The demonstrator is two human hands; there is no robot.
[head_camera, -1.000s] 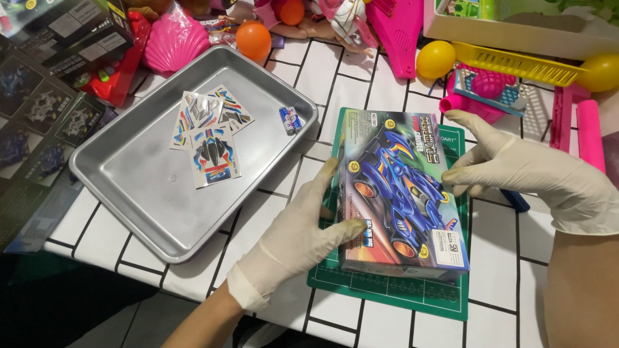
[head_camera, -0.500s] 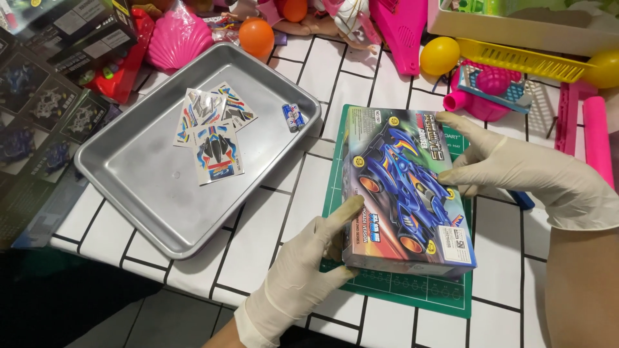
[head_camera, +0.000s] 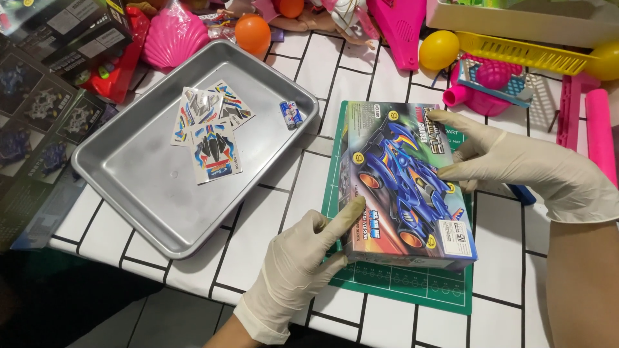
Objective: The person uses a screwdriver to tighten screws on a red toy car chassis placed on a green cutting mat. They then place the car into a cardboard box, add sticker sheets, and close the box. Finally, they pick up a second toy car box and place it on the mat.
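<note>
The toy car box [head_camera: 406, 187] lies lengthwise down the frame's centre right, held between both gloves: left hand [head_camera: 303, 261] at its lower-left edge, right hand [head_camera: 516, 167] on its right edge.

Both hands wear pale, cream-coloured gloves. The left hand [head_camera: 296, 264] comes up from the lower edge, forearm bare below the cuff, palm turned inward, fingers curled and the forefinger stretched forward. The right hand [head_camera: 516, 167] reaches in from the right side, back upward, fingers extended leftward and slightly spread, bare forearm running down the right edge.
</note>
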